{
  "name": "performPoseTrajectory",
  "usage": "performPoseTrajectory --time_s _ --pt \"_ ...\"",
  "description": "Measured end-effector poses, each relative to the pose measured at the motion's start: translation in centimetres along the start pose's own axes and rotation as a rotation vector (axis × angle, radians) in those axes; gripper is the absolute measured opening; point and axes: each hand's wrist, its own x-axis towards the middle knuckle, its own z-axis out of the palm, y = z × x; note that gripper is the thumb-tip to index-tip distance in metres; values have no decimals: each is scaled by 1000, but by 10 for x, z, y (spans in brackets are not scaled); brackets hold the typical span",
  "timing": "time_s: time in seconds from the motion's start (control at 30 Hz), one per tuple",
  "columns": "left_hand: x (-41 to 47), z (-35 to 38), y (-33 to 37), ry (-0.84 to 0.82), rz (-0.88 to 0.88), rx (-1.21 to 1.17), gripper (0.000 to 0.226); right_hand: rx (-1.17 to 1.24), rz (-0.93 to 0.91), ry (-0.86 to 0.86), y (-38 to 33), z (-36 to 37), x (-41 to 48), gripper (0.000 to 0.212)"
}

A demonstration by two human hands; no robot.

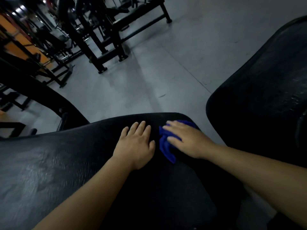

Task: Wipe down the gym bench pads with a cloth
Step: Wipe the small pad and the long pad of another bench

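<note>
The left hand (pixel 136 145) is lying flat on the black bench pad (pixel 66 163), palm down, its fingers straight, slightly spread and pointing away from the person. It is holding nothing. Just beside it, the right hand (pixel 184 138) is pressing down on a blue cloth (pixel 164 145) with its fingers stretched out and angled toward the left hand; the fingers are not curling round the fabric, though motion blur is softening their outline. The two hands are sitting near each other but not touching.

The cloth is lying bunched on the pad near its far rounded edge, mostly under the right palm. Its long axis is running roughly away from the person: one crumpled tail is sticking out below the thumb and pointing back toward the person, while a smaller fold is peeking out beyond the fingertips on the far side.

The bench pad is filling the lower half of the view, spreading wide to the left and narrowing to a rounded end just past the hands, and its textured surface is catching a dull sheen on the left. A second black pad (pixel 265 80) is rising at the right, apart from the first, with a strip of grey floor (pixel 149 72) showing between them. Black machine frames (pixel 93 47) are standing on the floor further off.
</note>
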Motion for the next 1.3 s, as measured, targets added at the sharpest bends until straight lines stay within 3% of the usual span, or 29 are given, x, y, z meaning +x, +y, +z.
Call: performPoseTrajectory --time_s 0.1,0.13,0.17,0.23,0.33,0.43,0.53,0.63,0.73,0.83,0.9,0.97,1.03,1.1,1.2,1.3 --pt "-2 2 3 13 -9 -25 66 -23 359 9 17 -12 63 39" --pt "-3 2 4 19 -15 -29 66 -50 401 21 7 -10 83 37" --pt "-2 3 5 22 -19 -37 67 -70 377 47 -8 -5 94 38" --pt "-1 2 4 30 -26 -53 69 -75 160 113 -39 10 88 42" --pt "1 2 5 34 -33 -69 70 3 -37 14 -34 7 30 52" --pt "1 0 7 29 -47 -85 70 -56 121 -23 2 -5 25 53" --pt "2 -2 9 18 -48 -91 69 -133 276 49 -23 3 41 53" --pt "4 -3 7 11 -33 -84 67 -62 18 -18 -58 10 -31 57" --pt "0 -3 5 9 24 -70 62 -9 -157 -155 -34 -12 -125 63" --pt "-20 -8 4 -63 97 -73 62 -80 13 -142 0 -20 -107 62" --pt "-44 -12 -2 -112 142 -59 66 -112 138 -61 -20 -9 -81 61" --pt "-75 -13 -17 -100 183 -24 75 -98 -52 -49 -60 4 -88 68" --pt "-110 -13 -38 -90 186 -14 89 -38 -348 -208 -81 0 -127 63" --pt "-140 -12 -53 -93 156 -19 96 -35 -499 -317 -66 -16 -151 56" --pt "-161 -14 -55 -92 128 -43 94 -69 -451 -280 -45 -24 -132 59" --pt "-163 -21 -71 -90 35 -20 93 -52 -386 -246 -105 2 -98 67"
